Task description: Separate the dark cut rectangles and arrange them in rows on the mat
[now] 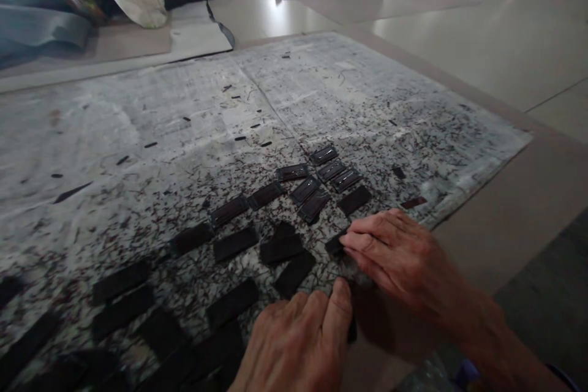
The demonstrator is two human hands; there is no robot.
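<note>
Pinching a small black rectangular piece [336, 245] by its end in the narrow grip of the right hand [408, 257], close to the near edge of a pale, thread-littered sheet [174, 93]. Resting the left hand [301, 340], partly curled, nearby, with the grip mostly hidden, making any hold there impossible to tell. Facing more dark rectangular patches [236, 245] scattered over the sheet, on the table [496, 233].

This is looking like a workshop: a pale sheet [312, 76] is covering part of a broad bench [487, 245], dark rectangular pieces [236, 244] and scraps [240, 138] are littering it, and flat layered material [197, 33] is lying beyond the sheet.
</note>
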